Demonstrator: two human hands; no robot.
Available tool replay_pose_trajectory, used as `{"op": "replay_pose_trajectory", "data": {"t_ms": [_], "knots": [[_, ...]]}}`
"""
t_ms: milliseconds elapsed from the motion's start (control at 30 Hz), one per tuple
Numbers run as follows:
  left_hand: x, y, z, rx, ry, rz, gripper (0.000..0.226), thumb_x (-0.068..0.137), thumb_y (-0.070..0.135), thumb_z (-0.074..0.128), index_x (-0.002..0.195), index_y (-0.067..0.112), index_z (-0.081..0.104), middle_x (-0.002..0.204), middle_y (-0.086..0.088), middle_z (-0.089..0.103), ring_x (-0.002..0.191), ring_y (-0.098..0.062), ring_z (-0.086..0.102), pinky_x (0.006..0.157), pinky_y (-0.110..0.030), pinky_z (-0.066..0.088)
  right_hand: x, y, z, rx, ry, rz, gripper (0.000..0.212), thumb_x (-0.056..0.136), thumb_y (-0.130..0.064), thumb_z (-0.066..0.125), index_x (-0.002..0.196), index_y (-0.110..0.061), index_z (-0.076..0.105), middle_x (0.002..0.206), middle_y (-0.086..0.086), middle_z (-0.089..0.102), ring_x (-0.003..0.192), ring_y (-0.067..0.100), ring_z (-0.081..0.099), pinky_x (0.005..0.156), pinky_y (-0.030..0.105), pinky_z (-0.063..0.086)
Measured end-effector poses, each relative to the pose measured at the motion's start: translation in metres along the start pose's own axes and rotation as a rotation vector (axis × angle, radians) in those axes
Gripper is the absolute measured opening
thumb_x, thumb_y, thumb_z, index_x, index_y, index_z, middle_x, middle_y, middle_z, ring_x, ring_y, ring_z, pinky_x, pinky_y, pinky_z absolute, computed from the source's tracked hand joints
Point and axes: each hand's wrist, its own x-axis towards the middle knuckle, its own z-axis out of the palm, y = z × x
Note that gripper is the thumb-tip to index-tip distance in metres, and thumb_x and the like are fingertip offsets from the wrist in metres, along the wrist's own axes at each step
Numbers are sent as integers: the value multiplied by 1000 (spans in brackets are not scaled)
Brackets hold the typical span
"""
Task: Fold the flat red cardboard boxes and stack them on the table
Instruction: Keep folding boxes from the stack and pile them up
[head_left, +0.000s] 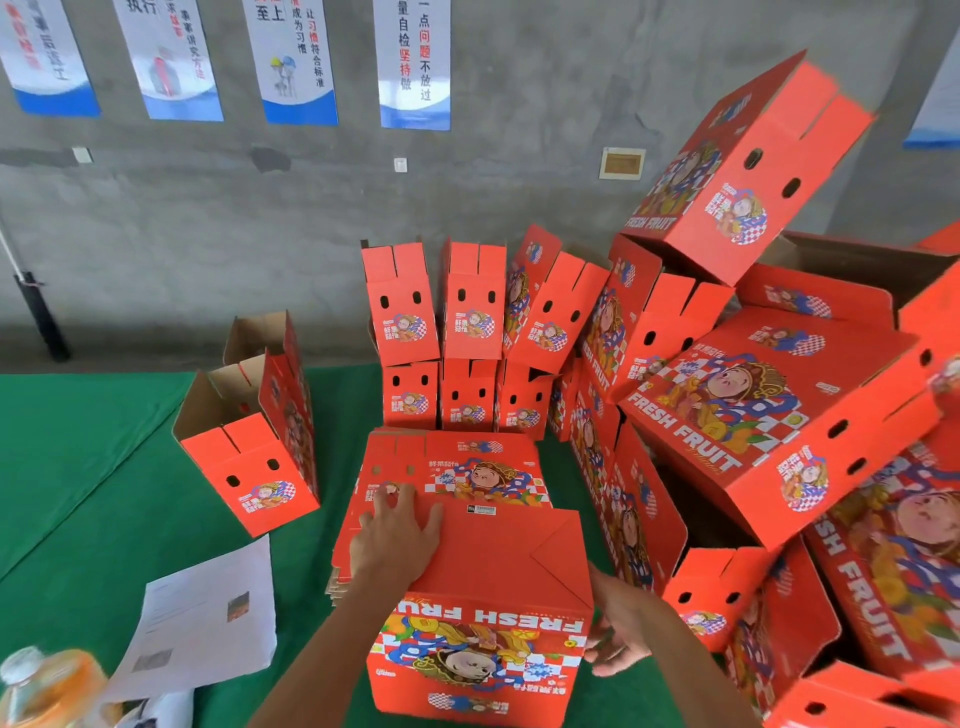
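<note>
Left hand (396, 540) presses spread fingers (387, 506) flat on the upturned folded box (488, 608); right hand (621, 623), fingers loosely open, touches its side, atop the green table (104, 467).

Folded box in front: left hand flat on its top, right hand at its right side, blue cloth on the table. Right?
Not quite. The head view shows a green cloth, not blue. The rest holds: left hand flat on the folded box, right hand at its right side.

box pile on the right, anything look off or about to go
Yes: the top folded box sits tilted on one corner above the heap, and the large box beneath it also lies askew. The rows by the wall stand upright.
</note>
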Motion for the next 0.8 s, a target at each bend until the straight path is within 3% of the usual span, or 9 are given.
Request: {"op": "replay_pose_trajectory", "data": {"t_ms": [167, 267, 367, 433, 500, 600, 700, 733, 800], "knots": [[-4, -4, -5, -76, -30, -17, 62, 101, 68, 35, 147, 26, 35, 145, -11, 44, 126, -37, 57, 99, -51, 51, -8, 10, 8, 159, -82, -38, 81, 88, -84, 41, 89, -5, 60, 96, 15, 56, 79, 24, 54, 82, 35, 55], [-8, -9, -20, -212, 56, -48, 58, 100, 65, 44, 135, 19, 45, 131, -11, 51, 118, -37, 60, 96, -50, 52, -20, -1, 6, 268, -98, -89, 79, 68, -86, 58, 84, -9, 61, 78, 9, 48, 66, 19, 44, 74, 33, 52], [-8, -19, -47, -391, 220, -70, 52, 99, 61, 51, 112, 11, 55, 112, -10, 59, 104, -34, 63, 90, -49, 54, -46, -34, 1, 166, -93, -254, 78, 67, -92, 53, 73, -17, 72, 61, 0, 37, 51, 14, 41, 83, 39, 62], [-7, -25, -68, -468, 326, -66, 47, 100, 57, 52, 101, 11, 57, 104, -9, 63, 94, -30, 62, 81, -43, 51, -72, -62, -1, 71, -68, -392, 75, 70, -95, 51, 81, -24, 76, 57, -3, 35, 47, 13, 42, 91, 45, 62], [-5, -31, -90, -564, 427, -68, 42, 102, 53, 52, 95, 12, 57, 96, -7, 64, 87, -29, 60, 74, -37, 42, -98, -89, 1, 15, -24, -537, 69, 63, -98, 58, 103, -44, 74, 60, -3, 47, 47, 12, 42, 82, 44, 64], [-4, -41, -116, -724, 534, -67, 37, 104, 47, 49, 90, 15, 60, 87, 0, 65, 85, -28, 59, 74, -37, 38, -125, -123, 9, -7, 50, -754, 84, 59, -92, 71, 133, -55, 54, 85, 1, 77, 50, 16, 47, 74, 42, 65], [-3, -56, -129, -785, 484, -45, 39, 105, 47, 49, 89, 17, 67, 88, -3, 69, 90, -28, 62, 79, -39, 43, -142, -148, 29, -208, 145, -966, 72, 69, -89, 67, 134, -63, 48, 74, -11, 60, 63, 15, 59, 76, 45, 65], [-4, -63, -132, -813, 436, -51, 40, 104, 51, 51, 89, 19, 69, 89, -2, 71, 91, -27, 63, 81, -38, 45, -145, -156, 38, -287, 167, -1028, 65, 74, -86, 66, 133, -66, 46, 83, -7, 59, 70, 12, 62, 81, 47, 63], [-8, -78, -138, -899, 317, -72, 42, 100, 60, 56, 89, 23, 75, 88, 5, 75, 91, -19, 69, 80, -35, 48, -145, -163, 60, -422, 167, -1116, 61, 78, -82, 66, 132, -70, 42, 119, -5, 61, 96, 11, 66, 90, 43, 58]]}}
